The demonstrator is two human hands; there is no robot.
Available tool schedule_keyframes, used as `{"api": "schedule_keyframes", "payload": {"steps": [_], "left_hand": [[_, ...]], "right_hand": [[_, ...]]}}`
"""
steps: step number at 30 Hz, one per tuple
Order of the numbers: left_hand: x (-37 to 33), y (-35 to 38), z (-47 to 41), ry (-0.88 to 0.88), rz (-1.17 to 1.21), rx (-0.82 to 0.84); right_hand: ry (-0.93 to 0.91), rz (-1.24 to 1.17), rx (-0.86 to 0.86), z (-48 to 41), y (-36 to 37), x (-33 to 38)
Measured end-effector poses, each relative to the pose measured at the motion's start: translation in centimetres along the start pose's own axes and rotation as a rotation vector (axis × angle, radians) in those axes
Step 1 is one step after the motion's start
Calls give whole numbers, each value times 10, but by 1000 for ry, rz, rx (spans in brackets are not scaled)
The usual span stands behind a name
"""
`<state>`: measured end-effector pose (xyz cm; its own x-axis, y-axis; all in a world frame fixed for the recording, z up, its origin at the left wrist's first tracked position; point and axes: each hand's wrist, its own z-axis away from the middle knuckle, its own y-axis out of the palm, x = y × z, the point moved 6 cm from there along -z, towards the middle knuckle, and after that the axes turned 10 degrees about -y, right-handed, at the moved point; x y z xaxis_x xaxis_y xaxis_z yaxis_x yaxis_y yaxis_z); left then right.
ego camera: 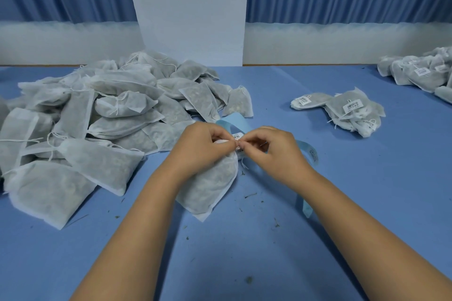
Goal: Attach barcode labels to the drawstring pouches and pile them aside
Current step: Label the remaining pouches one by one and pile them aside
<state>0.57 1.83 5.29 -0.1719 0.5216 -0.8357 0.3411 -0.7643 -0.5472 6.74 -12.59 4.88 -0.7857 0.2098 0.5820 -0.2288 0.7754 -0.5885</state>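
A white drawstring pouch (210, 186) filled with dried herbs lies on the blue table in front of me. My left hand (203, 146) grips its gathered neck. My right hand (274, 151) pinches a small barcode label (238, 138) at the neck, fingertips of both hands meeting there. A light blue label backing strip (307, 159) curls behind and under my right hand. A big heap of unlabelled pouches (110, 115) fills the left side. A few labelled pouches (347, 110) lie to the right.
Another pile of labelled pouches (423, 73) sits at the far right edge. Bits of dried herb (250, 195) are scattered on the blue table (244, 252). Blue curtains and a white pillar (190, 12) stand behind the table.
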Motion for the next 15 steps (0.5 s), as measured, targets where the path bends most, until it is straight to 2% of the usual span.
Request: {"api": "schedule_keyframes", "payload": {"steps": [7, 11, 15], "left_hand": [[-3, -1, 0, 67, -22, -1], [-3, -3, -1, 75, -29, 19], [7, 4, -4, -41, 25, 160]], "right_hand": [[206, -314, 117, 0, 6, -8], [179, -276, 108, 0, 6, -8], [59, -147, 50, -1, 2, -3]]}}
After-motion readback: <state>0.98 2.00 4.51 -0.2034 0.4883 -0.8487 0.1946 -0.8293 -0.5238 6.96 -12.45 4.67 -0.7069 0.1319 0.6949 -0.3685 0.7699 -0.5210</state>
